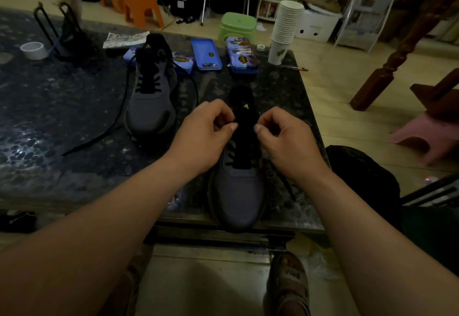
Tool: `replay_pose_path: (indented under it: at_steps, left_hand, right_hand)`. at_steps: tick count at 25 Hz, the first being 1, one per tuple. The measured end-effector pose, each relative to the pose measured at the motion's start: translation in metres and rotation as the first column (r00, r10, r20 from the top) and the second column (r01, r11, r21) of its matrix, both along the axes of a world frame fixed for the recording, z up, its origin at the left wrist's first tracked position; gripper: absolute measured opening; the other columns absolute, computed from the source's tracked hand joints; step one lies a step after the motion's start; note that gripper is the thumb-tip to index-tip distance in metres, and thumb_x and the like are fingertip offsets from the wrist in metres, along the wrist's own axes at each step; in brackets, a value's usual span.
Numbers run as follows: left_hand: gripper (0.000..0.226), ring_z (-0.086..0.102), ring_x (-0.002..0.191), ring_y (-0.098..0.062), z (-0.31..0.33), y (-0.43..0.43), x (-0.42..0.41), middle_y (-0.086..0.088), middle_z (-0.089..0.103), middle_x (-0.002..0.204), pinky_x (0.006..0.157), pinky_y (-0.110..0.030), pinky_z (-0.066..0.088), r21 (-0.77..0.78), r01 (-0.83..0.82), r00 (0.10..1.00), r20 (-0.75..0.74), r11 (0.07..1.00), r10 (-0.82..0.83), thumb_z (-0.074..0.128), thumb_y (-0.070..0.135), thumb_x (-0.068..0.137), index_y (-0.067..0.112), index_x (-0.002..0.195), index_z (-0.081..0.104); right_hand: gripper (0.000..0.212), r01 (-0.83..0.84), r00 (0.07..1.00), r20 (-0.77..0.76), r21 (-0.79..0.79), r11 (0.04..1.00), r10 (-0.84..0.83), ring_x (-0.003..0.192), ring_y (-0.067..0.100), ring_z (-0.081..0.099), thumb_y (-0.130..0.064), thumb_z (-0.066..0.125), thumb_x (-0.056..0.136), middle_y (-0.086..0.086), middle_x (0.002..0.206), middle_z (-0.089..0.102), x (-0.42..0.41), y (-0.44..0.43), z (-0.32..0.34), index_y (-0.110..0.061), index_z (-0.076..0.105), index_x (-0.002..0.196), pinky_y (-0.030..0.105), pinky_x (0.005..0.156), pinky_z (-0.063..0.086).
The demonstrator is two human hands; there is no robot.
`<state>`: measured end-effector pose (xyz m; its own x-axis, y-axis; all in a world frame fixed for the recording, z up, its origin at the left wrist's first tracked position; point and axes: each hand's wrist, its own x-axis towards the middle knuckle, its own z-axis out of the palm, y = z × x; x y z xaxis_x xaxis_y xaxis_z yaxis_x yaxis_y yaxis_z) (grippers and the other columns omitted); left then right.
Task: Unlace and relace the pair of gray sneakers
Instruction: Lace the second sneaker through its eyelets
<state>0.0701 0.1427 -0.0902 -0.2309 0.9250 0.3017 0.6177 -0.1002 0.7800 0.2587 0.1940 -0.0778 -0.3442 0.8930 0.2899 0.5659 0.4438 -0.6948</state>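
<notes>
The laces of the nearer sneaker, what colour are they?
The laces are black; the head view shows them.

The speckled table (62,116) bears two gray sneakers (238,191), blue tins (206,53), stacked cups (285,25) and tape (33,50).

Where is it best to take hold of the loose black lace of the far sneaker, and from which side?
Probably near its free end, pinched from above: there the lace lies straight and flat on the table, away from the far sneaker, with bare surface around it.
</notes>
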Motion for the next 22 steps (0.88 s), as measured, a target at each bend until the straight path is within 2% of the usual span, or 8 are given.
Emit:
replay_pose_path:
  at_steps: [3, 6, 10, 12, 14, 15, 17, 22]
  left_hand:
    - [0.012, 0.053, 0.075, -0.003, 0.000, 0.000, 0.000, 0.007, 0.056, 0.091, 0.070, -0.013, 0.039, -0.003, 0.016, 1.000, -0.005, 1.000, -0.016, 0.070, 0.022, 0.095, 0.028, 0.092, 0.060]
    - [0.011, 0.052, 0.074, -0.006, 0.002, 0.001, -0.001, 0.007, 0.056, 0.085, 0.070, -0.024, 0.043, 0.009, 0.067, 0.997, 0.022, 0.998, -0.068, 0.064, 0.020, 0.100, 0.025, 0.094, 0.057]
    - [0.011, 0.064, 0.080, -0.021, 0.007, 0.003, -0.005, 0.002, 0.061, 0.081, 0.076, -0.047, 0.054, -0.007, 0.075, 0.997, -0.011, 0.997, -0.075, 0.056, 0.021, 0.104, 0.024, 0.094, 0.051]
    - [0.010, 0.065, 0.081, -0.023, 0.010, 0.004, -0.004, 0.001, 0.062, 0.082, 0.076, -0.050, 0.054, -0.020, 0.078, 0.997, -0.021, 0.997, -0.078, 0.055, 0.022, 0.104, 0.024, 0.095, 0.051]
    - [0.009, 0.064, 0.080, -0.017, 0.010, 0.005, -0.005, 0.002, 0.062, 0.083, 0.075, -0.039, 0.054, -0.042, 0.080, 0.997, -0.001, 0.996, -0.080, 0.058, 0.024, 0.104, 0.023, 0.096, 0.054]
    - [0.008, 0.061, 0.077, -0.009, 0.010, 0.004, -0.005, 0.005, 0.062, 0.084, 0.071, -0.028, 0.052, -0.061, 0.081, 0.997, 0.023, 0.995, -0.080, 0.061, 0.025, 0.103, 0.023, 0.097, 0.056]
    - [0.009, 0.055, 0.071, 0.002, 0.009, 0.003, -0.007, 0.010, 0.061, 0.086, 0.065, -0.011, 0.044, -0.101, 0.098, 0.993, 0.071, 0.990, -0.091, 0.067, 0.023, 0.100, 0.024, 0.099, 0.058]
    - [0.019, 0.049, 0.069, 0.001, 0.003, 0.003, -0.009, 0.010, 0.059, 0.081, 0.068, -0.011, 0.041, -0.052, 0.120, 0.986, 0.122, 0.991, -0.113, 0.072, 0.017, 0.096, 0.029, 0.090, 0.058]
  right_hand:
    - [0.005, 0.004, 1.000, -0.010, 0.013, 1.000, -0.003, 0.077, 0.007, 0.062, -0.029, 0.070, 0.095, -0.011, 0.082, 0.066, -0.001, 0.001, -0.001, -0.028, 0.068, 0.090, 0.035, 0.072, 0.055]
    - [0.007, -0.002, 1.000, -0.003, -0.005, 1.000, 0.002, 0.078, 0.007, 0.060, -0.028, 0.068, 0.096, -0.010, 0.084, 0.065, -0.001, 0.004, -0.001, -0.026, 0.067, 0.089, 0.034, 0.072, 0.053]
    - [0.012, 0.007, 1.000, -0.014, -0.132, 0.991, -0.009, 0.062, 0.000, 0.054, -0.025, 0.063, 0.098, -0.010, 0.074, 0.062, 0.000, 0.003, 0.006, -0.020, 0.064, 0.087, 0.018, 0.056, 0.042]
    - [0.014, -0.010, 0.997, -0.072, -0.249, 0.968, -0.008, 0.054, -0.001, 0.052, -0.023, 0.061, 0.099, -0.006, 0.072, 0.063, 0.001, 0.005, 0.010, -0.017, 0.065, 0.088, 0.016, 0.050, 0.041]
    - [0.016, -0.043, 0.990, -0.140, -0.352, 0.935, -0.007, 0.061, 0.004, 0.057, -0.025, 0.060, 0.101, 0.005, 0.077, 0.066, 0.004, 0.007, 0.010, -0.018, 0.066, 0.088, 0.025, 0.056, 0.050]
    - [0.015, -0.063, 0.985, -0.174, -0.382, 0.922, -0.005, 0.069, 0.008, 0.061, -0.026, 0.061, 0.101, 0.008, 0.083, 0.069, 0.005, 0.008, 0.008, -0.019, 0.067, 0.090, 0.032, 0.066, 0.055]
    - [0.008, -0.108, 0.974, -0.228, -0.386, 0.916, 0.019, 0.078, 0.012, 0.063, -0.025, 0.066, 0.099, 0.006, 0.087, 0.069, 0.009, 0.010, 0.003, -0.020, 0.068, 0.093, 0.040, 0.080, 0.057]
    - [0.010, -0.101, 0.972, -0.230, -0.276, 0.956, 0.036, 0.073, 0.005, 0.059, -0.024, 0.074, 0.095, -0.005, 0.080, 0.066, 0.003, 0.009, -0.001, -0.016, 0.070, 0.091, 0.028, 0.073, 0.052]
